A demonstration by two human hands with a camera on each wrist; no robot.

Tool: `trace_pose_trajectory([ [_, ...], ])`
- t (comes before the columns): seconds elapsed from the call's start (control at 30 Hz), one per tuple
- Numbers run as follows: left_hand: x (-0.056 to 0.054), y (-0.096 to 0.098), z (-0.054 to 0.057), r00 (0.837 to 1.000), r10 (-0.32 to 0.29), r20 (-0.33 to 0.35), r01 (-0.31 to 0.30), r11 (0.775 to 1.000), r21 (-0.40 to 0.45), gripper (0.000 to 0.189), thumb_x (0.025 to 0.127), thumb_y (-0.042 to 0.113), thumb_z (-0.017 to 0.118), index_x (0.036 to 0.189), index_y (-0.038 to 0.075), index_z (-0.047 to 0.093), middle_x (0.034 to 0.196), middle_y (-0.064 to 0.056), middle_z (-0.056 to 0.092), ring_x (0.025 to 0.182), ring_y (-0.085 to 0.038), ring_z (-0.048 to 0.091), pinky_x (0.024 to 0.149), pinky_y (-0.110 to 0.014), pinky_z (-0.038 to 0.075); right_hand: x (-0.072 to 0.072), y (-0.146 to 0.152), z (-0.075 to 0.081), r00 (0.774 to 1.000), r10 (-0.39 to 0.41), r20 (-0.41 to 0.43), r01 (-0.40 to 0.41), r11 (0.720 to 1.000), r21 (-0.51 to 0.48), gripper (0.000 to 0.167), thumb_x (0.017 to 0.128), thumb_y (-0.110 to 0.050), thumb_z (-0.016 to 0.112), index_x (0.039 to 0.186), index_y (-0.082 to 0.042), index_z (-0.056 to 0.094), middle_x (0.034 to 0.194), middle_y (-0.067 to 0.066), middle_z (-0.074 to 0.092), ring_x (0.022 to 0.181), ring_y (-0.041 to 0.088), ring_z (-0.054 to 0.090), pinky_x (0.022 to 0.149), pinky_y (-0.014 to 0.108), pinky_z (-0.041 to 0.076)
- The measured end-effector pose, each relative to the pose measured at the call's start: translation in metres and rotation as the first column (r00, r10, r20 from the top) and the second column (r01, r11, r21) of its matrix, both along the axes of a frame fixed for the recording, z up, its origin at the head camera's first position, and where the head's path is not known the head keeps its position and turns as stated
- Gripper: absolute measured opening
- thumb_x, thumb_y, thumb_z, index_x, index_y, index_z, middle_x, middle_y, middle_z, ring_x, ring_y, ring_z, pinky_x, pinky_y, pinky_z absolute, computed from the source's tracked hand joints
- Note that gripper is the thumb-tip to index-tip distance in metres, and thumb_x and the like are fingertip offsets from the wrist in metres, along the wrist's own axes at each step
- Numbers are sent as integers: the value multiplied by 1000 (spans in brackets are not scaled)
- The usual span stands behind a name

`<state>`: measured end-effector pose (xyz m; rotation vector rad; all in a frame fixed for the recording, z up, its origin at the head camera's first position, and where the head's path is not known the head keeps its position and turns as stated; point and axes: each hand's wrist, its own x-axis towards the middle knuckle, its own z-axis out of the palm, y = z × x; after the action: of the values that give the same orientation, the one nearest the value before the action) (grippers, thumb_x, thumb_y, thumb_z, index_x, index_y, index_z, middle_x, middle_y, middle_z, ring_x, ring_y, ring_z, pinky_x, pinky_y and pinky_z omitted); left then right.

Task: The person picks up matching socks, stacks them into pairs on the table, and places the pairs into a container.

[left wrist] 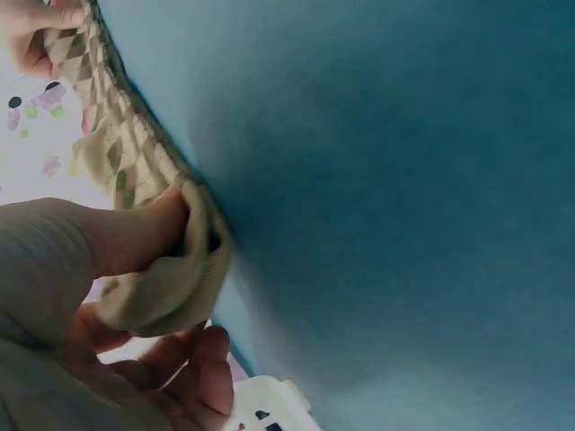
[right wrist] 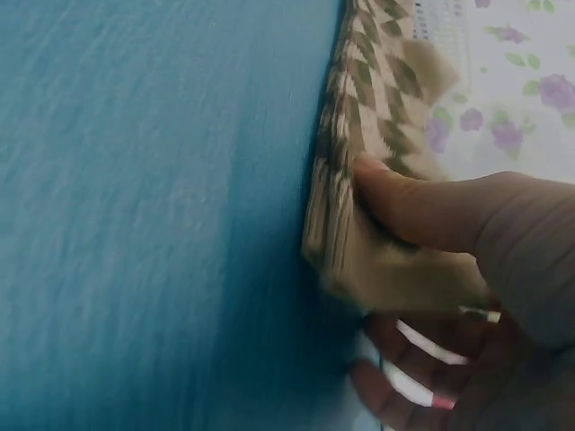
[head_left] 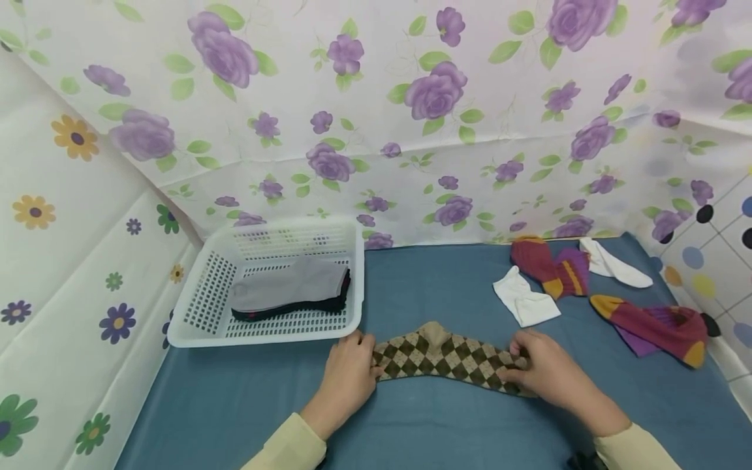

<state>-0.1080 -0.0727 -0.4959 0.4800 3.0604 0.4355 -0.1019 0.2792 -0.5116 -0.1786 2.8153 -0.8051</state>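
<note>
A beige and brown argyle sock (head_left: 437, 354) lies stretched sideways on the blue cloth, its heel bulging toward the back. My left hand (head_left: 350, 371) pinches its left end, just in front of the basket. At the other end, my right hand (head_left: 546, 367) holds the sock between thumb and fingers. The left wrist view shows the beige end of the sock (left wrist: 166, 292) folded open under the thumb. Several layered edges of the sock (right wrist: 337, 193) appear in the right wrist view; whether a second sock lies beneath, I cannot tell.
A white perforated basket (head_left: 264, 341) at the back left holds a grey sock (head_left: 290, 284) on top of black ones (head_left: 294, 310). On the right lie white socks (head_left: 523, 299) and maroon, purple and yellow socks (head_left: 655, 329). Flowered sheets (head_left: 376, 130) hang around the table.
</note>
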Motion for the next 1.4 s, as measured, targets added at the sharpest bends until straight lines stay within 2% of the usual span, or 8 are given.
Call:
trace_pose_trajectory([
  [0.13,2,-4,0,995,-42,96,28,990,136,24,76,26,78,87,19,58,70,6,49,65,-11,48,58,-26,41,5,6,-1,999,27,-28,-28,998,-49,41,73,-38,78,72,-19,42,64,-7,36,53,5,31,49,22,27],
  [0.27,4,-8,3,962,-84,259,-7,943,332,21,79,22,75,92,21,58,68,8,54,55,-5,48,49,-22,41,9,11,2,998,46,-51,-51,993,-102,39,78,-19,76,72,-19,37,64,-9,37,54,2,34,50,21,31],
  [0.37,6,-10,11,952,-115,284,-25,895,445,22,79,18,74,92,24,58,73,6,59,56,-3,52,50,-21,43,12,13,7,999,33,-23,-36,987,-154,38,80,-6,71,72,-17,36,64,-8,36,55,3,35,49,22,32],
  [0.53,7,-12,34,965,-126,229,-18,842,539,25,80,17,74,94,28,57,75,6,58,61,-3,53,54,-22,45,12,14,18,999,12,-34,-19,980,-197,36,77,6,66,74,-15,36,65,-6,39,54,3,39,46,21,33],
  [0.73,-3,-28,60,985,-48,165,-49,843,536,34,79,14,74,103,34,61,98,9,67,82,-3,62,63,-19,51,4,3,32,993,28,-115,-56,966,-251,37,78,8,63,79,-17,37,67,-5,43,57,3,45,48,22,36],
  [0.93,-18,-53,84,991,11,134,-84,826,558,31,77,14,76,99,34,66,97,8,68,84,-6,64,61,-20,53,-8,-18,54,991,63,-121,-102,933,-345,35,85,-6,67,105,-33,60,96,-6,68,81,5,67,58,22,53],
  [1.23,-42,-106,112,989,37,141,-117,777,619,23,80,15,74,101,23,68,100,-4,69,80,-13,68,63,-26,57,-37,-60,94,964,182,-195,-237,921,-308,32,89,-14,64,110,-39,63,100,-11,69,65,6,63,50,25,49],
  [1.4,-59,-141,131,990,104,94,-139,825,548,22,81,26,73,102,21,69,99,-4,70,80,-9,67,65,-25,56,-65,-93,120,935,243,-258,-314,904,-290,34,91,-11,60,113,-37,63,109,-10,67,74,1,65,51,26,47],
])
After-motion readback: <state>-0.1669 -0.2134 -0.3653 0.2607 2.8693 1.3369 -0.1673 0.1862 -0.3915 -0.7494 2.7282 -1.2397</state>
